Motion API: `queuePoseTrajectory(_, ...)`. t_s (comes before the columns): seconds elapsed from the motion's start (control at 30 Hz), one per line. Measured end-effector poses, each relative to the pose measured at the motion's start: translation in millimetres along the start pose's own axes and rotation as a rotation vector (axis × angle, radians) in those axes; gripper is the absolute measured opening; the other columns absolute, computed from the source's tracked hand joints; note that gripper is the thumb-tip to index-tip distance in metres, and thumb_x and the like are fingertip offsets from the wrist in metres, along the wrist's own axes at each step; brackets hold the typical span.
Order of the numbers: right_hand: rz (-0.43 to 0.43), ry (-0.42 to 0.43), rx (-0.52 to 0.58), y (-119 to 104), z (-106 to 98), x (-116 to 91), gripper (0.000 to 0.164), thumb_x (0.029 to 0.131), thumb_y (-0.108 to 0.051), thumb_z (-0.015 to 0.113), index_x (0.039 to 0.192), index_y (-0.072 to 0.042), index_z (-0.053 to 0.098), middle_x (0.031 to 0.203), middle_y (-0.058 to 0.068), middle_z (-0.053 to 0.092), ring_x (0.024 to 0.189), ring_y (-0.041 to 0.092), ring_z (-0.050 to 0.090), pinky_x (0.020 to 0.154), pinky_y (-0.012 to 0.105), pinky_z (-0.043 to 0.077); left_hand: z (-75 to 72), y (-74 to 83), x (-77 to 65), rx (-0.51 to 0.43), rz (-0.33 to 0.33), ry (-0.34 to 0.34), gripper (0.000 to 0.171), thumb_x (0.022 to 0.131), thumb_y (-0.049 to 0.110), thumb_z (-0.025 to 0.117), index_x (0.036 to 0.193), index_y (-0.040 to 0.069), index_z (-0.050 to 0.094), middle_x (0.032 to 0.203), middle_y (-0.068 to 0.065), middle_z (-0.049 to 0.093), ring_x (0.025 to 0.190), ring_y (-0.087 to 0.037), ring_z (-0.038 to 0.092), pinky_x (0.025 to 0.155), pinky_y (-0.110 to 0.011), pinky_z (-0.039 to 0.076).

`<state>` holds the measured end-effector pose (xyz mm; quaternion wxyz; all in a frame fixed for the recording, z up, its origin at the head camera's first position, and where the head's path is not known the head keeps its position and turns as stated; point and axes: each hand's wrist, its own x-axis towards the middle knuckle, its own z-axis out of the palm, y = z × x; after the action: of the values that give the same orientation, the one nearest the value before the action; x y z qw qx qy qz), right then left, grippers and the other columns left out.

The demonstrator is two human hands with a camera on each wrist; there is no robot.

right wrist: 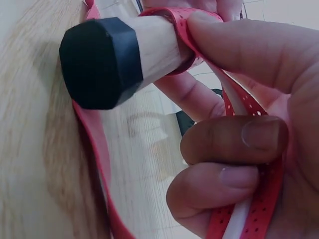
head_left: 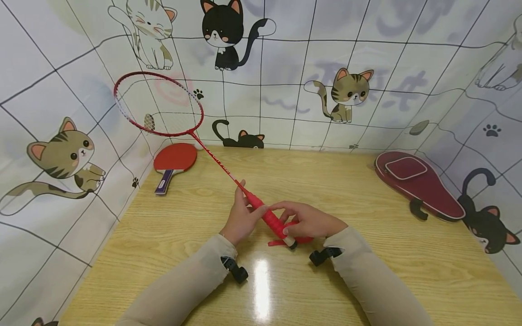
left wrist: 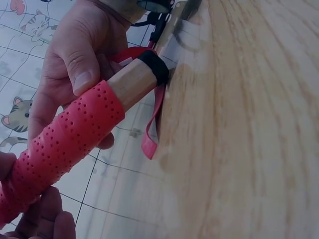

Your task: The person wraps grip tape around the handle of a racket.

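A red badminton racket (head_left: 216, 159) slants across the table, its head raised at the upper left. Perforated red grip tape (left wrist: 75, 127) winds round most of its handle, and bare wood (left wrist: 132, 82) shows just above the black butt cap (right wrist: 99, 63). My left hand (head_left: 241, 219) grips the upper handle between thumb and fingers. Near the butt, my right hand (head_left: 311, 220) holds the tape: its thumb presses the last turn and curled fingers clasp the loose strip (right wrist: 249, 107). The tape's tail (head_left: 277, 243) trails under the handle onto the table.
A red table tennis bat (head_left: 175, 156) lies at the back left of the wooden table (head_left: 183, 280). At the right rear rests a dark red bat case (head_left: 420, 181). A cat-patterned sheet (head_left: 281, 90) covers the walls behind and at both sides.
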<state>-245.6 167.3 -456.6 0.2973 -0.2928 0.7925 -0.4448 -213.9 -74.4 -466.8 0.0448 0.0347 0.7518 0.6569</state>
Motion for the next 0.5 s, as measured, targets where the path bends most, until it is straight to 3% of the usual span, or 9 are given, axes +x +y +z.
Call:
queuePoseTrajectory(0.37, -0.022, -0.055, 0.007, -0.8, -0.6, -1.5, 0.073, 0.1, -0.008, 0.066, 0.161, -0.04, 0.04, 0.122, 0.003, 0.073, 0.099, 0.026, 0.072, 0.084, 0.043, 0.059, -1.6, -3.2, 3.5, -0.035, -0.018, -0.006, 0.095, 0.1, 0.01, 0.068, 0.169, 0.021, 0.004, 0.138, -0.024, 0.06, 0.11, -0.032, 0.07, 0.093, -0.041, 0.06)
queuePoseTrajectory(0.5, -0.011, -0.042, -0.017, -1.8, 0.3, -1.5, 0.075, 0.099, -0.012, 0.069, 0.161, -0.044, 0.039, 0.121, 0.002, 0.071, 0.1, 0.025, 0.071, 0.083, 0.043, 0.058, -1.9, -1.5, 2.5, -0.042, -0.002, -0.011, 0.096, 0.1, 0.01, 0.067, 0.169, 0.021, 0.002, 0.141, -0.025, 0.058, 0.11, -0.032, 0.071, 0.094, -0.042, 0.06)
